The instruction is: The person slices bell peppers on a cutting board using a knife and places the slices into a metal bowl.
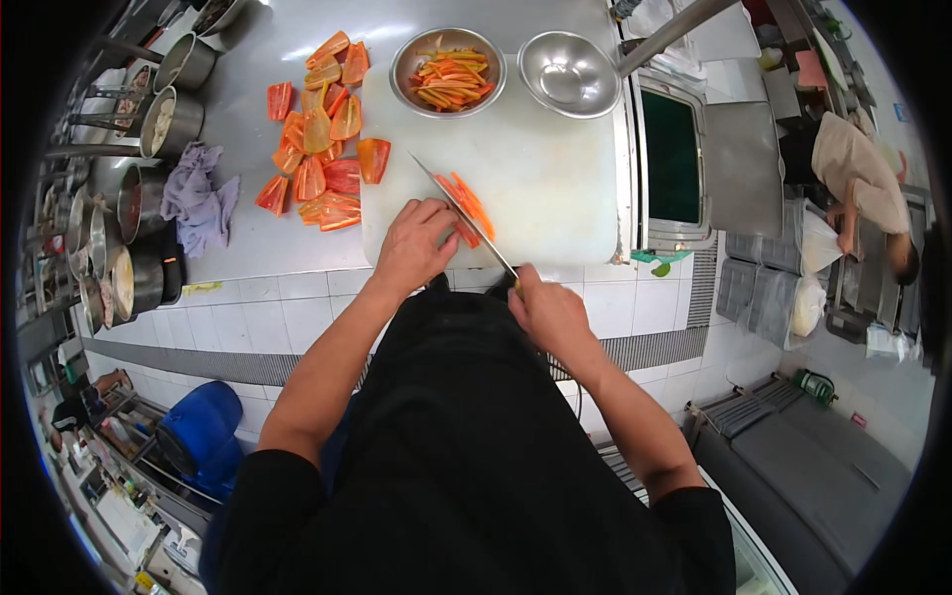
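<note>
My right hand (551, 311) is closed round the handle of a long kitchen knife (451, 200), whose blade slants up and left over a white cutting board (555, 188). Beneath my left hand (415, 243), curled fingers press a piece of red-orange pepper (466, 234) against the board, close beside the blade. Thin orange pepper strips (474, 206) lie just right of the knife. Past the board's far edge, a metal bowl (400, 84) holds cut strips (454, 79). To its right stands a second metal bowl (570, 74) with nothing in it.
Several flattened pepper pieces (315, 129) lie left of the board on the steel table (253, 248). A lilac cloth (201, 193) and pots (174, 121) stand farther left. Right of the board is a dark green bin opening (671, 154). Another person (863, 178) is at the far right.
</note>
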`<state>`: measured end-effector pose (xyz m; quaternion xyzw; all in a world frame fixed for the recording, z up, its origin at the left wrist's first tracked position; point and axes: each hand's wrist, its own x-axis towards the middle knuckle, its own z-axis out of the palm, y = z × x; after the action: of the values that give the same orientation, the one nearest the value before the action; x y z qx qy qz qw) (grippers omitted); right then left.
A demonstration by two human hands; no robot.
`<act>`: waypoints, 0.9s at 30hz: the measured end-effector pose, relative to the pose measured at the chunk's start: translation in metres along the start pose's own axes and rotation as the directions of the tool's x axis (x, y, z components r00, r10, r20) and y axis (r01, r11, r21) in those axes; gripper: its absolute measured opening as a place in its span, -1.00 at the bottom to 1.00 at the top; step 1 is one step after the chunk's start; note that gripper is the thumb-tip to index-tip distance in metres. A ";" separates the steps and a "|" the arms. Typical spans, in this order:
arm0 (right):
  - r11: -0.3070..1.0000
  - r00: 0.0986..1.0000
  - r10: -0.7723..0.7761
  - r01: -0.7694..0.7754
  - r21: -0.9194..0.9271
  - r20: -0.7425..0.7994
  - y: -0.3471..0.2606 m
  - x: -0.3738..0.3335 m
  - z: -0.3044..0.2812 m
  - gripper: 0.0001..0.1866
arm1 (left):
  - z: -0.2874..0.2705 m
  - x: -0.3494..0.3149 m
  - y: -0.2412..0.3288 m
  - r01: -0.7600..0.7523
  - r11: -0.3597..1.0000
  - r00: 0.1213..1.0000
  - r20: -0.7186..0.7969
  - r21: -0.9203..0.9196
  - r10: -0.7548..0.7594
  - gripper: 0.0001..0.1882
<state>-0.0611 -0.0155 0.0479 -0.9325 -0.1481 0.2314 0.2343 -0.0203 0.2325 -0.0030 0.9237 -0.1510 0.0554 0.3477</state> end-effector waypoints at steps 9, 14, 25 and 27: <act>0.999 0.998 0.012 -0.009 -0.046 0.068 -0.001 -0.049 -0.013 -0.78 | 0.001 -0.005 -0.004 0.013 1.000 0.999 -0.031 0.023 -0.012 -0.79; 0.999 0.999 0.041 -0.040 -0.030 0.029 -0.004 -0.003 0.004 -0.72 | 0.001 -0.004 0.002 -0.023 1.000 0.999 -0.029 -0.008 0.023 -0.79; 0.998 0.993 0.058 -0.058 -0.002 0.101 -0.002 -0.032 0.002 -0.76 | 0.000 -0.004 0.004 0.011 1.000 0.996 -0.090 -0.010 -0.012 -0.84; 0.998 0.997 0.053 -0.052 -0.019 0.049 -0.010 -0.007 0.008 -0.77 | -0.001 -0.003 0.004 0.012 1.000 0.999 -0.052 -0.012 -0.013 -0.85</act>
<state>-0.0726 -0.0069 0.0487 -0.9322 -0.1314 0.2592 0.2159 -0.0244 0.2310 -0.0003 0.9208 -0.1364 0.0764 0.3573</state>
